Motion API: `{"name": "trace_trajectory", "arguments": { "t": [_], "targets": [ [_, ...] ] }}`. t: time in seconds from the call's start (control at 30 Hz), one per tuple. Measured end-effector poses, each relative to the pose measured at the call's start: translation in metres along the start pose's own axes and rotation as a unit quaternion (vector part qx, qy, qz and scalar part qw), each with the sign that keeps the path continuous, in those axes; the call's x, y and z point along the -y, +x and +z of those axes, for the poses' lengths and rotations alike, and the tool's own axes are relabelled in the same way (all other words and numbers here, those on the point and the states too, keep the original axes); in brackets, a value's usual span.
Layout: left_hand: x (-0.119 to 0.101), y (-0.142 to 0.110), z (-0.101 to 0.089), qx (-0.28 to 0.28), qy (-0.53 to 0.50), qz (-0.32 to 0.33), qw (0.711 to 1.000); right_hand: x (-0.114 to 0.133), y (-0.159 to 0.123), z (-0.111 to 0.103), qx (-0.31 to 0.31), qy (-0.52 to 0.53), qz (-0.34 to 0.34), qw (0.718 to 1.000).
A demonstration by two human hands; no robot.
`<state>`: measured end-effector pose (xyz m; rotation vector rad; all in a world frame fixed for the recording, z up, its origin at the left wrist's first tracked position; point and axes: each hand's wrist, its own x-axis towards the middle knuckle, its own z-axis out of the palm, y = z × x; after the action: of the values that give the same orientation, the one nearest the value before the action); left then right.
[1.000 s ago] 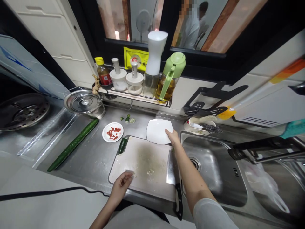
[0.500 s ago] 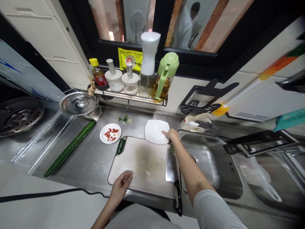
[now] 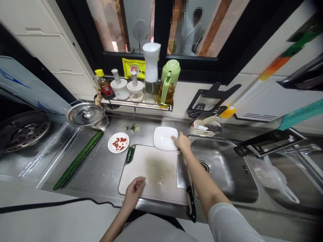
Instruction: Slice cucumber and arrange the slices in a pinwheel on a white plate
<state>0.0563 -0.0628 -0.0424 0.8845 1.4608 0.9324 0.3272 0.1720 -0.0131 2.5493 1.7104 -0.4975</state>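
Note:
My right hand (image 3: 182,142) is at the right rim of a white square plate (image 3: 164,138). Its thumb lies over the rim and its index finger is spread apart outside it. The plate rests behind the pale cutting board (image 3: 133,185), against its back edge. Over the board's front left part hovers my left hand (image 3: 135,190), empty, its fingers loosely curled and not pressed together. A cleaver (image 3: 182,173) with a black handle lies along the board's right side, partly behind my right forearm. At the upper left corner sits a cucumber piece (image 3: 130,155). Wet green marks stain the board.
A round plate of chopped red pieces (image 3: 118,143), cucumber scraps (image 3: 132,127) and a long cucumber (image 3: 78,161) are on the counter. A lidded steel pot (image 3: 87,116) stands back left. The sink (image 3: 222,168) is right. A seasoning rack (image 3: 141,103) hangs behind.
My right index finger has come out from the plate's rim, and the grip looks looser. The plate stays in place beside the board. The camera view has shifted slightly.

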Motion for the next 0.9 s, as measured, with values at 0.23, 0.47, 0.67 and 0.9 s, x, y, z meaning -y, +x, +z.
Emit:
{"name": "trace_trajectory", "arguments": {
  "t": [0.23,0.47,0.67,0.9],
  "targets": [
    [-0.009,0.015,0.016,-0.084,0.069,0.09,0.99,-0.056,-0.095,0.015,-0.075,0.095,-0.046,0.992],
    [-0.032,0.058,0.002,-0.257,0.28,0.213,0.9,-0.119,-0.178,0.038,-0.024,0.072,-0.011,0.997],
    [-0.04,0.091,-0.012,-0.294,0.36,0.111,0.878,-0.14,-0.209,0.053,0.033,0.058,0.028,0.997],
    [-0.041,0.107,-0.015,-0.299,0.396,0.043,0.867,-0.13,-0.223,0.057,0.056,0.075,0.005,0.996]
  ]
}}
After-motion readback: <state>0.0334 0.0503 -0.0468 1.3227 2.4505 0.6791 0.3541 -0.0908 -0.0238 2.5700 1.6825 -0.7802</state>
